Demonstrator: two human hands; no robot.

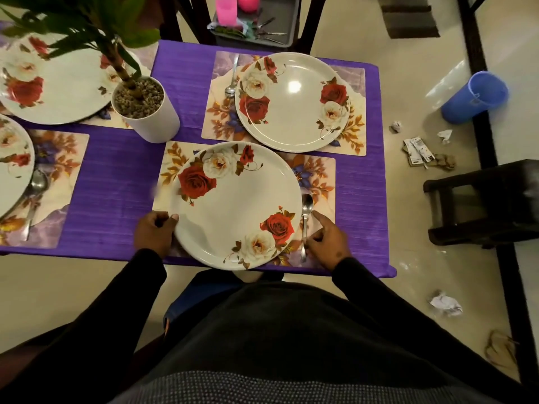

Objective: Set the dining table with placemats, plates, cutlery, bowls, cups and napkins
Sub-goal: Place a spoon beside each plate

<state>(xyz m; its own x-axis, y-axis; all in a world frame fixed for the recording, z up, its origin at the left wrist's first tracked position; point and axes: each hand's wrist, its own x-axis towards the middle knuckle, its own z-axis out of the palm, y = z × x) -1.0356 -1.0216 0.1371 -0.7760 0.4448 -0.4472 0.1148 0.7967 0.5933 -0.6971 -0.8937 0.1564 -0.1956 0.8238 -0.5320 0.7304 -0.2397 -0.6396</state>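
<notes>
My left hand curls around the near-left rim of the rose plate, thumb on top of the rim. The plate sits on its placemat at the near edge of the tabletop, overhanging that edge slightly. My right hand pinches the handle of the spoon, index finger stretched forward; the spoon lies on the mat just right of the plate, bowl pointing away. Toward the far right corner, a second plate has a second spoon on its left.
</notes>
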